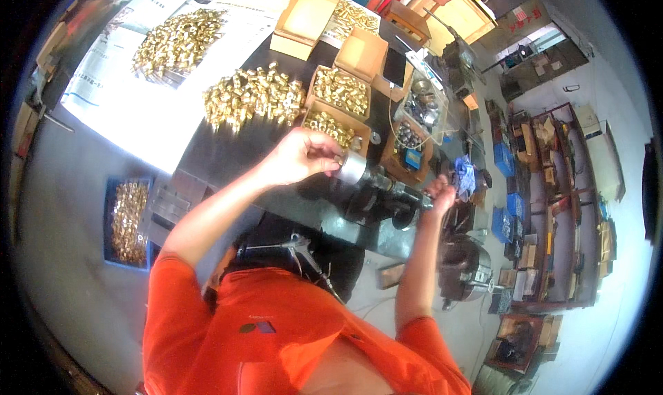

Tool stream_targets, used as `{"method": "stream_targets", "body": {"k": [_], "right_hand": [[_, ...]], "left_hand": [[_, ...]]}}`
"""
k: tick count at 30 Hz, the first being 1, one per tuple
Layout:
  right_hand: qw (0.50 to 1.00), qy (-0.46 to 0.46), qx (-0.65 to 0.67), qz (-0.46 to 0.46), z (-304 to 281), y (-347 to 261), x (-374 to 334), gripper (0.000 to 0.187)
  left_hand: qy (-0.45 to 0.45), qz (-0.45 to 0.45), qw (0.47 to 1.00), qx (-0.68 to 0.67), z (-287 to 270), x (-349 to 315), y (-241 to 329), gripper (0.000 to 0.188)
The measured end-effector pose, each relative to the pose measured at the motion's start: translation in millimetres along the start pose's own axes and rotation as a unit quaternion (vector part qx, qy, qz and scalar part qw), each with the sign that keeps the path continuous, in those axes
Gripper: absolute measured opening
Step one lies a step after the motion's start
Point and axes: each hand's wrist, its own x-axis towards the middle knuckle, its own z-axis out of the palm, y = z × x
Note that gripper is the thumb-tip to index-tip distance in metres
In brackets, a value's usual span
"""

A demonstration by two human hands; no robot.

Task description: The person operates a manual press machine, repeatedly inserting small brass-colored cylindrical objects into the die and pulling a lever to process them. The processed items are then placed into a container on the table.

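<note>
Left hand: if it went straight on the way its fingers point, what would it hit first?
The silver cylinder, right at the fingertips of the left hand. They may already be touching; depth is unclear from this one view.

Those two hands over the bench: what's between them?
The head view shows a silver cylinder and a metal shaft between the left hand and the right hand, with the cylinder nearer the left.

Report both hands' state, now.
Left hand: partly closed at the silver metal cylinder; anything pinched cannot be told.
Right hand: fingers curled by the grey metal shaft; grip cannot be told.
</note>
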Motion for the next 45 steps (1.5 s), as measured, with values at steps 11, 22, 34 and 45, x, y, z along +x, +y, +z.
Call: {"method": "stream_targets", "body": {"k": [11, 22, 34, 45], "right_hand": [[0.990, 0.055, 0.084, 0.100, -39, 25, -85, 0.010], [0.997, -0.015, 0.059, 0.054, -37, 56, -20, 0.017], [0.994, 0.012, 0.071, -0.083, 11, 16, -25, 0.011], [0.969, 0.025, 0.222, 0.106, -52, 42, -95, 0.013]], "left_hand": [[0.002, -0.013, 1.000, 0.009, -1, -1, 5, 0.015], [0.044, 0.023, 0.995, 0.081, 9, -2, 13, 0.004], [0.163, 0.155, 0.883, 0.412, 29, -11, 6, 0.013], [0.150, 0.064, 0.909, 0.383, 32, -1, -5, 0.032]]}}
